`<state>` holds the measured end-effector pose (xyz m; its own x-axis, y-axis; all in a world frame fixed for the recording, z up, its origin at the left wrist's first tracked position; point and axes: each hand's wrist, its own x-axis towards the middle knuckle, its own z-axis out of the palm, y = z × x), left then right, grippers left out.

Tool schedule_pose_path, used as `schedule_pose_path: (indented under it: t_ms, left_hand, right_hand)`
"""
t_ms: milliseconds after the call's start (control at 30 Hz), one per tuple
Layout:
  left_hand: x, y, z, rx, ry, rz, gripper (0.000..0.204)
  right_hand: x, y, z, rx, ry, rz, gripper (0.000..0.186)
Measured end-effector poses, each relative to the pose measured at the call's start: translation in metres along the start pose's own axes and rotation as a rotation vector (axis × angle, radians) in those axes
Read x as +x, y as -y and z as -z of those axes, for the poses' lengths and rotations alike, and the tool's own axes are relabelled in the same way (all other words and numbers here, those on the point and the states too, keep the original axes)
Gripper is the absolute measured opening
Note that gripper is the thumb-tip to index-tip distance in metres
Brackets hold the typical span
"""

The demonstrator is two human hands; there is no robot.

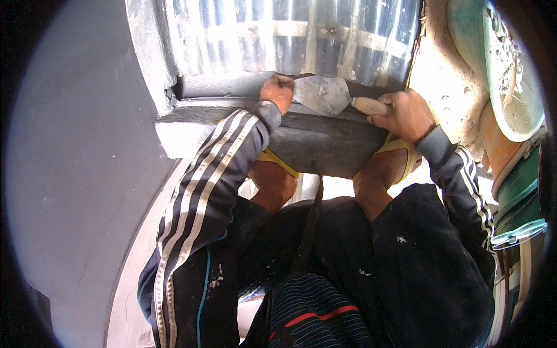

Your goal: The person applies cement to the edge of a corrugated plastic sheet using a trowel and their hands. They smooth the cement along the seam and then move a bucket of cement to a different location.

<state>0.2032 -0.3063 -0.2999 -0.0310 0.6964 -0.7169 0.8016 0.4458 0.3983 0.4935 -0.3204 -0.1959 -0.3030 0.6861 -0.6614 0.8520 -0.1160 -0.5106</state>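
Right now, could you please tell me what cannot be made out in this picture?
In the head view:
Trowel handle: its butt end is hidden by the right hand.
Left hand: too small to tell whether its fingertips touch the blade.
Corrugated sheet: its top is cut off by the upper edge.
Green container: its contents are too blurred to identify, near the picture's dark rim.

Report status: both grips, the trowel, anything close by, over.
Right grip around wooden handle of trowel. Left grip at opposite end, hold unclear. Trowel over dark ledge. Corrugated sheet just beyond, green tub off right.
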Motion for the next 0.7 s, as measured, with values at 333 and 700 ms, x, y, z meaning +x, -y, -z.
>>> schedule_pose_path:
  t_ms: [333, 700]
  left_hand:
    - [-0.002, -0.005, 0.043, -0.386, 0.675, 0.106, 0.027]
    - [0.012, -0.034, 0.153, -0.664, 1.014, -0.157, 0.040]
  right_hand:
    - [-0.028, -0.005, 0.008, 0.044, -0.090, 0.127, 0.029]
    - [-0.097, 0.023, 0.088, 0.268, -0.266, 0.124, 0.031]
